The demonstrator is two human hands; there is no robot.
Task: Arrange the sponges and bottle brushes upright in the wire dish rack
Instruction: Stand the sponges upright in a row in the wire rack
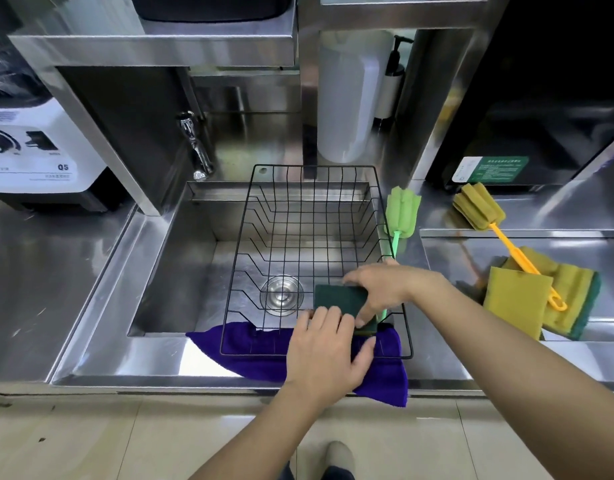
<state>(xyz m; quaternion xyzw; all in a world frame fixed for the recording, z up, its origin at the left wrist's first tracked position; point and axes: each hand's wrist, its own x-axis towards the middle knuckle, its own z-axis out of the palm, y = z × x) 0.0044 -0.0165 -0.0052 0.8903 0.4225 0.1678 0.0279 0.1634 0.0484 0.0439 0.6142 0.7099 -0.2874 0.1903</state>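
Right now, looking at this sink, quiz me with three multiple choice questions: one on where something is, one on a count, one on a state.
1. Where does the yellow bottle brush lie?
A. in the sink
B. on the counter right of the sink
C. on the floor

2. How many bottle brushes show?
A. one
B. two
C. four

3. What are both hands doing?
A. resting empty on the counter
B. holding the dark green sponge at the wire rack
C. wringing the purple cloth

Answers:
1 B: it lies on steel beside loose sponges.
2 B: the yellow one and a green brush leaning in the rack.
3 B: left hand and right hand both touch it.
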